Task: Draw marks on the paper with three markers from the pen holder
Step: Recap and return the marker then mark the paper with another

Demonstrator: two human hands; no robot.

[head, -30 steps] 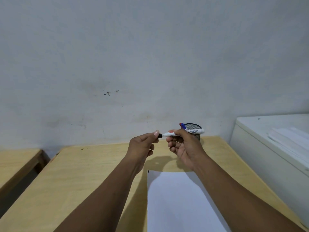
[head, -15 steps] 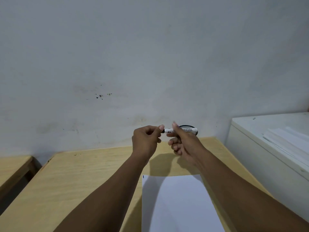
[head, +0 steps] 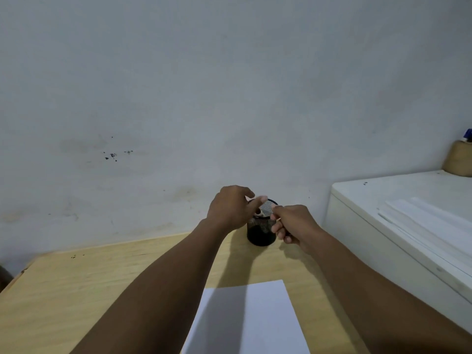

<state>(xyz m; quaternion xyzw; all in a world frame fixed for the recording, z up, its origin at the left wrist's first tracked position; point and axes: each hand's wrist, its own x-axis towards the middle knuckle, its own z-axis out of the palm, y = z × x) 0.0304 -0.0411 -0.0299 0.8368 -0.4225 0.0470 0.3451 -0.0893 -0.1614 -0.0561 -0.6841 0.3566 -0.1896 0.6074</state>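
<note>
Against a bare wall, our left hand (head: 231,208) and right hand (head: 293,223), fingers curled, grips unclear, meet at the pen holder (head: 260,232); we should steady it, lifting markers straight.

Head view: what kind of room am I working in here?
Probably a plain study or office corner: a wooden desk against a bare, scuffed wall, a black mesh pen holder, white paper on the desk, and a white cabinet stacked with more sheets.
</note>
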